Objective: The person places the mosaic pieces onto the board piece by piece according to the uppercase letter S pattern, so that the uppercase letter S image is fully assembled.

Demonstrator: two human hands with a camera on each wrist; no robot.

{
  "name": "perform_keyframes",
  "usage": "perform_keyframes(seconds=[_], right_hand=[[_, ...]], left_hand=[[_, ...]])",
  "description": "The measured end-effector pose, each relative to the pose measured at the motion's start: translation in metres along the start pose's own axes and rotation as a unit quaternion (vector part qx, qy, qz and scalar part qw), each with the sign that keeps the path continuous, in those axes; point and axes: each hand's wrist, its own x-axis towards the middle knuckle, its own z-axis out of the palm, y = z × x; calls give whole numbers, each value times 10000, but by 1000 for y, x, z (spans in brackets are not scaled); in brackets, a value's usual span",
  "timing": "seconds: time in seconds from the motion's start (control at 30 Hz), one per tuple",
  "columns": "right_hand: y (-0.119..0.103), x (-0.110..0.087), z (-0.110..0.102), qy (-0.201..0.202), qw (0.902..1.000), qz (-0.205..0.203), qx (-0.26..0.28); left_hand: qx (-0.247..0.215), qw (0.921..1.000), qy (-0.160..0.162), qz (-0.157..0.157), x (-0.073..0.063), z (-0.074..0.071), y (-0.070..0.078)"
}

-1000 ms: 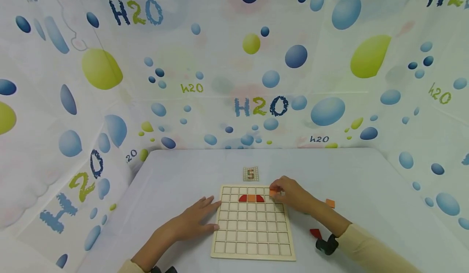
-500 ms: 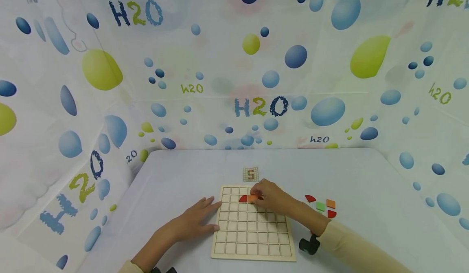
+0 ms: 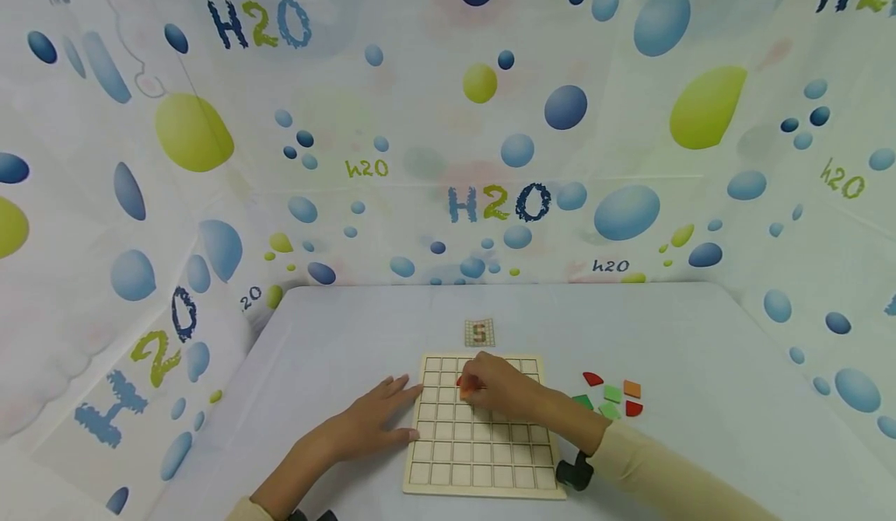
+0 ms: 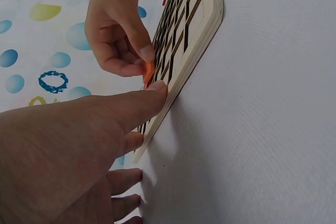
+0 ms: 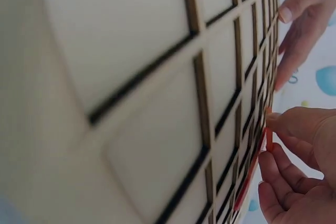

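Note:
A pale wooden grid board (image 3: pixel 483 476) lies flat on the white table. My right hand (image 3: pixel 502 386) is over its upper middle and pinches an orange square tile (image 5: pixel 270 134) between thumb and fingertips, close over the cells. Red pieces (image 5: pixel 245 190) sit in the grid beside that tile in the right wrist view; from the head, the hand mostly hides them. At the board's left edge, my left hand (image 3: pixel 369 421) rests with fingers spread, its thumb (image 4: pixel 156 86) and fingertips touching the rim.
A small card (image 3: pixel 479 333) with a gridded S-like figure lies beyond the board. To the right are loose pieces: red quarter rounds (image 3: pixel 593 379), an orange square (image 3: pixel 632 389), light green squares (image 3: pixel 612 393) and a dark green piece (image 3: pixel 583 402). A patterned cloth hangs behind the table.
My right hand has moved left and slightly toward me over the board, carrying the orange tile. Loose pieces at the right are now uncovered by the arm. My left hand stays in place.

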Motion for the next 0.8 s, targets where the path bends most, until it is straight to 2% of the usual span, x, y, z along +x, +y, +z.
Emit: perform_keyframes(seconds=[0.23, 0.5, 0.8], right_hand=[[0, 1, 5, -26, 9989, -111, -446], [-3, 0, 4, -51, 9986, -276, -440], [-2, 2, 5, -93, 9982, -150, -576]], left_hand=[[49, 9999, 40, 95, 0, 0, 0], [56, 10000, -17, 28, 1, -1, 0], [28, 10000, -25, 38, 0, -1, 2]])
